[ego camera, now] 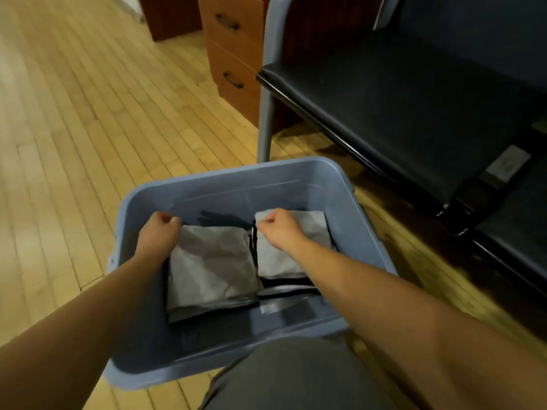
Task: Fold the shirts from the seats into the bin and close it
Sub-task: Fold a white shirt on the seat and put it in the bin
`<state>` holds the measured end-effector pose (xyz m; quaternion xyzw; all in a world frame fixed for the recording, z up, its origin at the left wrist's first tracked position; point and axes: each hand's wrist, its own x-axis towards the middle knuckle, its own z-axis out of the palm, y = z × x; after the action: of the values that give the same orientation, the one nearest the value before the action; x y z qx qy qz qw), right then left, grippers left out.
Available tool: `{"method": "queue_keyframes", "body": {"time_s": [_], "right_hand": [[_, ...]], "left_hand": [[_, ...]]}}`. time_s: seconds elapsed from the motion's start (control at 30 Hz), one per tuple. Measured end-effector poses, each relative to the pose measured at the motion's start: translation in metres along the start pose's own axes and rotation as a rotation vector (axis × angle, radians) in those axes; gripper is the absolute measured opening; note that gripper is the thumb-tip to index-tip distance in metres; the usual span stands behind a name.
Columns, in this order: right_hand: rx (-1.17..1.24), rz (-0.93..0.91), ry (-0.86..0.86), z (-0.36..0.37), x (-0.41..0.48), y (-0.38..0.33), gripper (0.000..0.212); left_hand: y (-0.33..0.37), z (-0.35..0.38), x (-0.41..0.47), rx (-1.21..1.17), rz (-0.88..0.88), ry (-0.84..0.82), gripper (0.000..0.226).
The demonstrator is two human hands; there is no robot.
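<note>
You look down on a floor (74, 128) of pale wood strips, glossy, darker in the shade at the right. Ahead stands an orange-brown drawer unit (236, 51) with two drawers, each with a dark handle (227, 22). Just right of it are dark padded seats (399, 99) on a black bar (340, 134), with a grey metal leg (265, 122) at the left end. A red-brown panel (171, 16) shows at the top.

This looks like an office or waiting area: dark padded seats (399, 93) stand joined in a row on a grey metal frame (265, 119), beside a wooden drawer unit (233, 54) with dark handles, on a pale wood-plank floor (74, 128).
</note>
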<state>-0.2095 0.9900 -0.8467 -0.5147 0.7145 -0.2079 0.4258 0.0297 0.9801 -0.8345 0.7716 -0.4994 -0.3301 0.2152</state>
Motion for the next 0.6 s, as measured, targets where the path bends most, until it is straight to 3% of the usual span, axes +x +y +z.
{"method": "queue_keyframes", "body": {"time_s": [0.1,0.3,0.43,0.6], "right_hand": [[0.054,0.014,0.076,-0.056,-0.009,-0.008,0.046],[0.15,-0.052,0.331,-0.191,-0.063,-0.017,0.008],[0.166,-0.042,0.5,-0.285,-0.125,-0.002,0.018],[0.114,0.064,0.697,-0.381,-0.219,0.079,0.02]], "left_hand": [[0.056,0.001,-0.002,0.004,0.106,-0.08,0.024],[0.216,0.031,-0.067,-0.151,0.372,-0.384,0.017],[0.312,0.071,-0.14,-0.097,0.552,-0.51,0.019],[0.392,0.146,-0.25,0.012,0.741,-0.688,0.018]]}}
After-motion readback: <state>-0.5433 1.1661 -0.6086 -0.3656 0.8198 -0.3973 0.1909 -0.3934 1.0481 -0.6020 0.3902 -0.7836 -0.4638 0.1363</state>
